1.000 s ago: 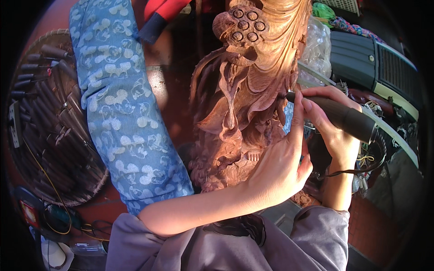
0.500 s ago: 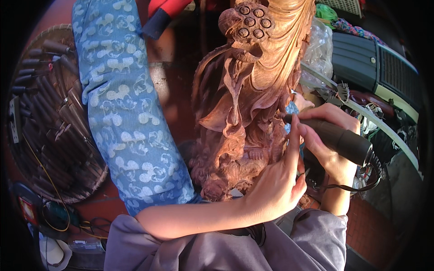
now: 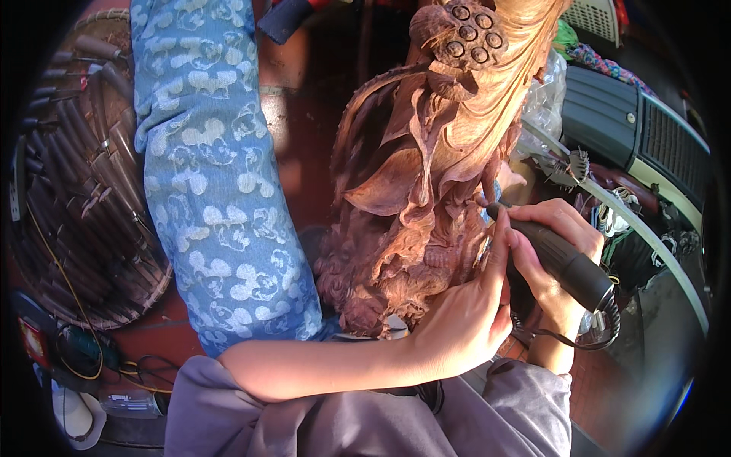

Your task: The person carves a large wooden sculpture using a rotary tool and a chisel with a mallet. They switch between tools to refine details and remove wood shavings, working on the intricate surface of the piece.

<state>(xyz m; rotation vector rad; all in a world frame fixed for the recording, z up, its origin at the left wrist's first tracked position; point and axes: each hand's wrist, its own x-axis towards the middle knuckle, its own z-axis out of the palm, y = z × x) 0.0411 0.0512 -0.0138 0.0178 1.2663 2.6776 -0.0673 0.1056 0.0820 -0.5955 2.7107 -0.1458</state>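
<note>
Against the right flank of the tall reddish-brown carved wooden sculpture [image 3: 426,190], the right hand [image 3: 556,259] grips a black rotary carving tool [image 3: 560,263]; the left hand [image 3: 464,320], fingers curled, braces it. Most relief looks shaped; fine detailing likely remains.

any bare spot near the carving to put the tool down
One bare patch: the dark red surface between the blue cloth and the carving. The basket on the left is full of tools, and the right, past both hands by the black box, is cluttered.
</note>
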